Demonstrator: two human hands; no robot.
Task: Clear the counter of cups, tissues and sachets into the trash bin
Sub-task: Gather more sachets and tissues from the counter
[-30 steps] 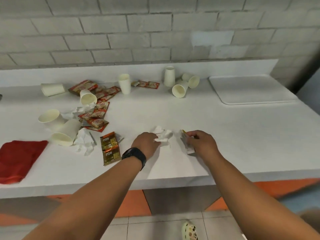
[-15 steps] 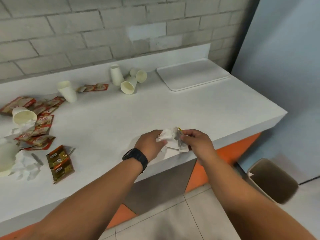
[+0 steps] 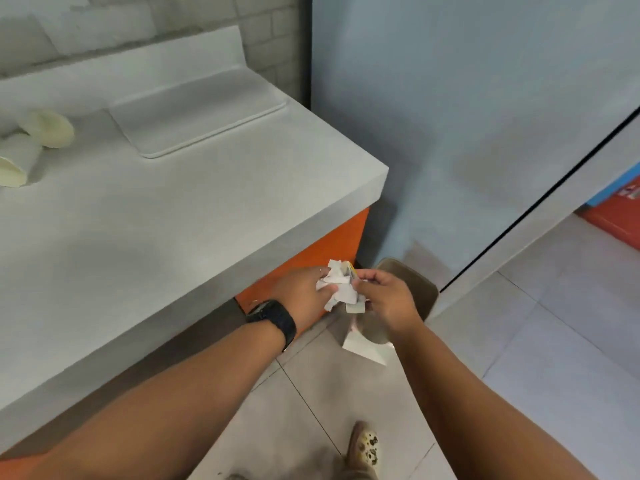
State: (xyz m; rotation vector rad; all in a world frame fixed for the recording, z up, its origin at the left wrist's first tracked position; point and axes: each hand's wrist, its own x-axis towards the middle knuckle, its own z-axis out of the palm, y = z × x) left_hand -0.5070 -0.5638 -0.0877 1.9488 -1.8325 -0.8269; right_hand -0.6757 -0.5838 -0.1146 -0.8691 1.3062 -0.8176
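Nearest the camera, a shoe (image 3: pixel 364 449) with a spotted toe stands on the tiled floor (image 3: pixel 540 358), on the viewer's side of the trash bin (image 3: pixel 420 289). Further out, both forearms reach forward and meet directly above the bin's near edge. The left hand (image 3: pixel 301 292), with a dark watch (image 3: pixel 273 320) on its wrist, has its fingers (image 3: pixel 327 289) closed on a crumpled white tissue (image 3: pixel 337 287). The right hand (image 3: pixel 388 301) grips the same bundle from the other side, fingers curled tight around it; a sliver of yellow at the top of the bundle may be a sachet (image 3: pixel 350 270), though it is too small to be sure. The bundle is held in the air over the bin, clear of the surface (image 3: pixel 156 220). A white flap of the bin's liner or lid hangs out at its near side. The brown bin stands on the floor just beside the orange cabinet end below the surface. Beyond the bin, on the surface itself, lies a flat white tray (image 3: pixel 197 116), and well to the left of that, at the picture's edge, two paper cups (image 3: pixel 31 143) lie on their sides, touching each other.
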